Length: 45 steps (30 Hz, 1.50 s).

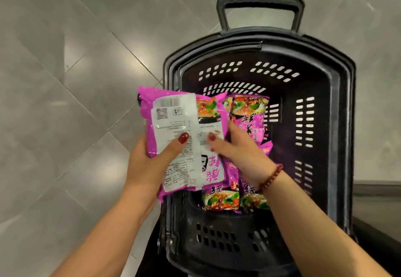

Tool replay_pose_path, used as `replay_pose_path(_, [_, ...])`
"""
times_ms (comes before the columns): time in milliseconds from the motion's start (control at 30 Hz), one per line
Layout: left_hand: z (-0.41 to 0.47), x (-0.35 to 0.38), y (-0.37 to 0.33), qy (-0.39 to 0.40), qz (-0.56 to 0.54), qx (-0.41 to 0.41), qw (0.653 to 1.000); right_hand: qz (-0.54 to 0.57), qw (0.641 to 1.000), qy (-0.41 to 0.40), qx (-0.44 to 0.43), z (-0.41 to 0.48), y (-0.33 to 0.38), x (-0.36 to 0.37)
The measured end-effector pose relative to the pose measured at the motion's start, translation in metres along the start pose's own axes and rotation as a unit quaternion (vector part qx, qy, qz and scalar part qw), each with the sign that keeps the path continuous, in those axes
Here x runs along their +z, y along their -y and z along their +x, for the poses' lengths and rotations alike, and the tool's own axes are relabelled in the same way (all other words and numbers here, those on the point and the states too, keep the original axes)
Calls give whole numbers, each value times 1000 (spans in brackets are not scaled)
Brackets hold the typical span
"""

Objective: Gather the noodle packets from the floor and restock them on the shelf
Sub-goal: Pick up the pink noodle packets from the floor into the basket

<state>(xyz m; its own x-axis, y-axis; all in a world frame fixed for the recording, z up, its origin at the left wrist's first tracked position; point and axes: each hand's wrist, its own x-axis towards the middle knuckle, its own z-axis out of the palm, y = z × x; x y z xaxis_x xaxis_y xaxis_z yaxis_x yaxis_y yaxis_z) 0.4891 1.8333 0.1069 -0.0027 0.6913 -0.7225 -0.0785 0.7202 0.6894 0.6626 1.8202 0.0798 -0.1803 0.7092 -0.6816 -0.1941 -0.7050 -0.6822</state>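
My left hand (149, 161) grips a stack of purple noodle packets (173, 122) over the left rim of a black shopping basket (338, 124). The top packet shows its white printed back. My right hand (240, 153), with a bead bracelet on the wrist, reaches under the right side of that stack, its thumb on the white label and its fingers hidden behind the packets. More purple packets (249, 113) lie inside the basket, one near the far side and others (221, 200) below my right wrist.
The basket stands on a grey tiled floor (65, 81) and has a black pull handle (260, 0) at its far end. A dark ledge (377, 189) shows at the right edge.
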Motion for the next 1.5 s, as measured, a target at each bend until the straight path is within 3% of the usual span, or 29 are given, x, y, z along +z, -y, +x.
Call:
replay_pose_path(133, [6,20,-2,22,116,91,989,40,997,-57,-28,-9,-2,-10])
replay_pose_path(167, [12,19,-1,3,181,144,973,69,993,-88,-26,-9,-3,-18])
replay_pose_path(267, [38,11,4,-44,367,291,882,118,975,-188,-20,-1,-17,-56])
replay_pose_path(333, [55,9,12,-32,419,313,852,107,965,-240,-24,8,-29,-82])
replay_pose_path(467, [69,10,31,-30,448,338,827,73,957,-280,-16,31,-52,-121])
replay_pose_path(600, [73,6,35,-42,463,361,809,-52,954,-293,33,70,-69,-145])
replay_pose_path(667, [74,8,35,-42,468,367,803,-145,926,-344,54,87,-76,-147])
replay_pose_path(767, [73,9,35,-44,470,370,800,-335,810,-478,55,88,-80,-129])
replay_pose_path(800, [73,9,35,-48,470,368,801,-390,782,-485,22,83,-80,-120])
replay_pose_path(867, [73,8,36,-52,472,361,803,-490,769,-410,-32,78,-85,-107])
replay_pose_path(967, [75,7,37,-57,478,361,799,-604,755,-257,8,87,-102,-105])
replay_pose_path(1033, [76,7,38,-63,485,364,793,-618,753,-223,34,97,-109,-109])
replay_pose_path(1267, [77,7,39,-68,501,376,776,-607,762,-221,46,97,-103,-100])
replay_pose_path(1367, [74,8,37,-67,522,347,776,-571,781,-253,11,63,-91,-86])
replay_pose_path(1500, [60,10,18,-46,583,321,744,-510,799,-317,-35,-9,-67,-66])
